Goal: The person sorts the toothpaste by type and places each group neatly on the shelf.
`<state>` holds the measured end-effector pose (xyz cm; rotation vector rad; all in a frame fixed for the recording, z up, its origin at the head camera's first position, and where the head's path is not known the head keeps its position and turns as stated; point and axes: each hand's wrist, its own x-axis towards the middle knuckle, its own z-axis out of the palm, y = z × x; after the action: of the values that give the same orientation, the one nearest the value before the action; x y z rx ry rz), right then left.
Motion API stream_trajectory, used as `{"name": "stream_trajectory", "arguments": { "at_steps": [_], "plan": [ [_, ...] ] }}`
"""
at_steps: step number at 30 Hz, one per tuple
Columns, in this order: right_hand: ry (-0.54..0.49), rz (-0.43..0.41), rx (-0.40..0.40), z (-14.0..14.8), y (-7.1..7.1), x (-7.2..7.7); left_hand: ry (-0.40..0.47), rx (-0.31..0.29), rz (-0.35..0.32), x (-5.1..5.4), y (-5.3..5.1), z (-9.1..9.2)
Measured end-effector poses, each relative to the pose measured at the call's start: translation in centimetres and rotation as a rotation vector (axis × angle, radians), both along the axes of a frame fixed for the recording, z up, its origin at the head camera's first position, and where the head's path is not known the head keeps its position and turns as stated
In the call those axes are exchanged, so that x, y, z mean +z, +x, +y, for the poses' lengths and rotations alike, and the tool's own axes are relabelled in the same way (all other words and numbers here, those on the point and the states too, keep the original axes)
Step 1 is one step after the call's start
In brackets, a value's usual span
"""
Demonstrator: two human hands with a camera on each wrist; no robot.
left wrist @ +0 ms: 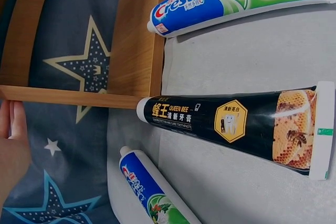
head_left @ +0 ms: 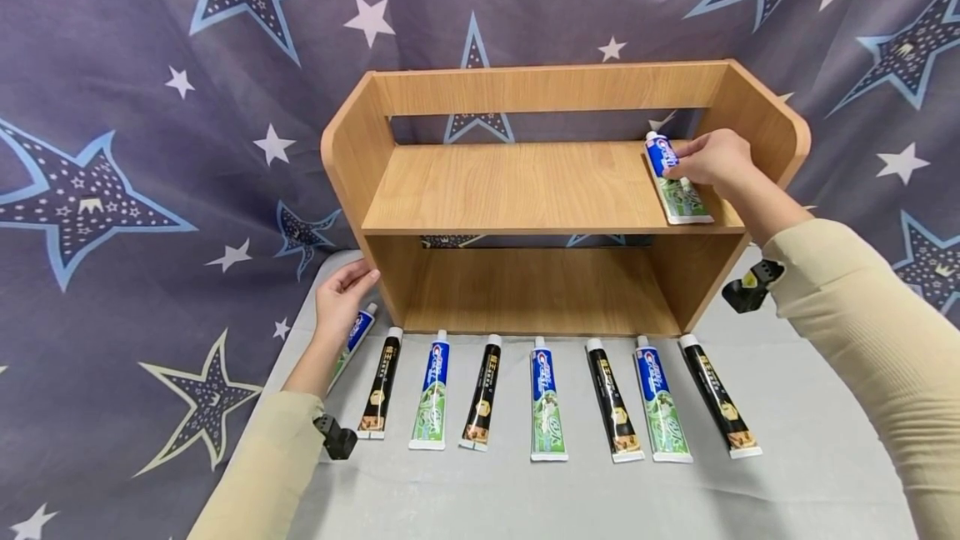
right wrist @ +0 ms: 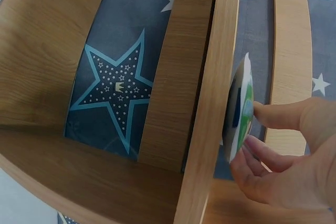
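A blue, white and green Crest toothpaste tube lies on the upper board of a wooden shelf unit, near its right side panel. My right hand pinches that tube, thumb on one side and fingers on the other; the right wrist view shows the tube end-on above the board's front edge. With extended fingertips, my left hand touches the shelf's left side panel. In the left wrist view, only part of the left hand shows, beside the panel edge.
In front of the shelf, a row of toothpaste tubes alternates black Queen Bee tubes and Crest tubes on a grey-white tablecloth. One Crest tube lies partly behind the left forearm. A star-patterned curtain hangs behind.
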<state>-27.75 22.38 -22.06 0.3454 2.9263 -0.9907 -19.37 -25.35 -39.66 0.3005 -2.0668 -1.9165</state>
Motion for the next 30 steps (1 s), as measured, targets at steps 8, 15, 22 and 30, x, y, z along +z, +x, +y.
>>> {"name": "stream_trajectory", "arguments": {
  "at_steps": [8,15,22,30],
  "plan": [
    [-0.022,-0.01,-0.004,-0.3,0.0,0.0,-0.027,0.024,0.013,-1.1,-0.6,-0.2],
    [-0.026,-0.006,0.011,-0.2,0.0,0.0,-0.024,0.03,0.003,-0.9,-0.6,-0.2],
    [-0.014,-0.011,0.023,-0.3,0.5,0.2,-0.02,0.029,-0.008,-0.9,-0.6,-0.3],
    [0.027,0.03,0.077,-0.2,2.3,0.4,-0.027,0.039,-0.015,-0.9,-0.5,-0.2]
  ]
}}
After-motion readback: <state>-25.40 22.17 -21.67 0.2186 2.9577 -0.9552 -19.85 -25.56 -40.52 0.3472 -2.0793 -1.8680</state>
